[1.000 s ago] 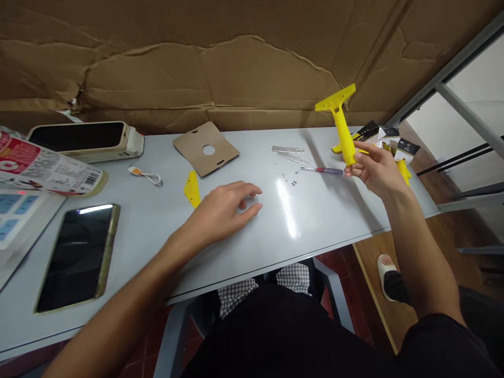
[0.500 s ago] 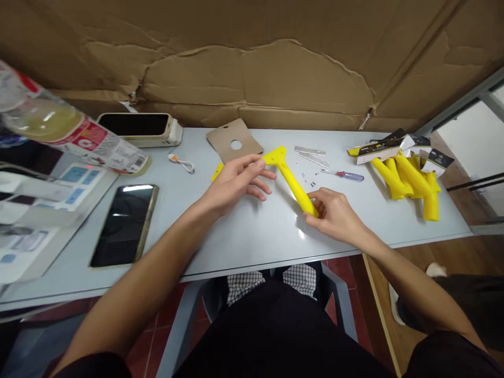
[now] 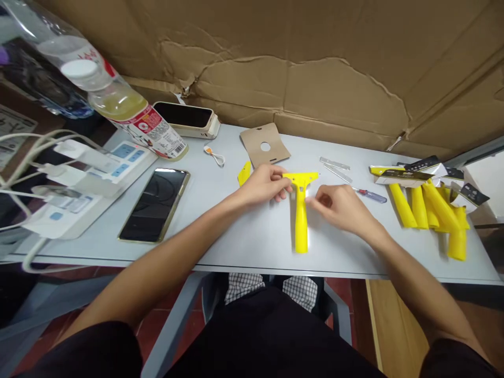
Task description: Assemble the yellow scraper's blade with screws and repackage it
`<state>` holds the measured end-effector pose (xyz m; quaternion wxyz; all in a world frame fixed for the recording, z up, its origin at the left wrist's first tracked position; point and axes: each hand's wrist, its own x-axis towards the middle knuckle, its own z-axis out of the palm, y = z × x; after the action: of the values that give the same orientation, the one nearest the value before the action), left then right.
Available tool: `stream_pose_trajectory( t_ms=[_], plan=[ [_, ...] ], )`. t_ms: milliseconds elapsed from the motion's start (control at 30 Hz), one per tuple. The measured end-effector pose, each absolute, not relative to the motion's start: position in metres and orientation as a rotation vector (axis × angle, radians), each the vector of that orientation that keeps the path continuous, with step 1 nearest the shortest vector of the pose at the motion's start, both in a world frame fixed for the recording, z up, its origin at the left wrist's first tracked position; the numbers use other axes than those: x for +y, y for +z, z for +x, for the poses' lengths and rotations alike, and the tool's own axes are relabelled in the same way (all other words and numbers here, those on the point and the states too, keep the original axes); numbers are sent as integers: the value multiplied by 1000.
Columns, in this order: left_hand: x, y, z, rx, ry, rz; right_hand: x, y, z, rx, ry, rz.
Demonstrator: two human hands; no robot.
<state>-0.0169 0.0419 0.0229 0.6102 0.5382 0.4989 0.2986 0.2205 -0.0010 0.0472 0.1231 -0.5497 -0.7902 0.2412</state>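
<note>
A yellow plastic scraper handle lies on the table with its wide head away from me and its grip towards me. My left hand pinches the left end of that head between thumb and fingers. Close to the right side of the grip is my right hand, its fingers curled and thumb pointing left; whatever it may hold is hidden. A flat yellow piece lies behind my left hand. Beyond the right hand are thin metal blades and a screwdriver with a clear purple handle.
Several yellow scraper handles with black card packaging are piled at the right. A brown card with a hole lies at the back. Leftward are a phone, a short cable, a bottle and a power strip.
The scraper handle has turned from slanting to pointing straight at me and rests lower. My left hand has closed on its head; my right hand has left the grip's end. The view has shifted left.
</note>
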Motion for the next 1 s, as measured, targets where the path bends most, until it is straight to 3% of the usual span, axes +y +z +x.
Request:
stream_pose_trajectory(
  t_ms=[133, 400, 700, 1000],
  plan=[
    [41, 25, -19, 1137, 538, 1399, 30, 37, 221, -2131, 500, -1454],
    [38, 25, -23, 971, 647, 1284, 6, 6, 220, -1928, 729, -1370],
    [31, 19, -14, 958, 969, 912, 0, 17, 211, -1336, 1462, -1227],
    [22, 18, -8, 1109, 1107, 1134, -15, 2, 201, -1445, 1349, -1335]
  ],
)
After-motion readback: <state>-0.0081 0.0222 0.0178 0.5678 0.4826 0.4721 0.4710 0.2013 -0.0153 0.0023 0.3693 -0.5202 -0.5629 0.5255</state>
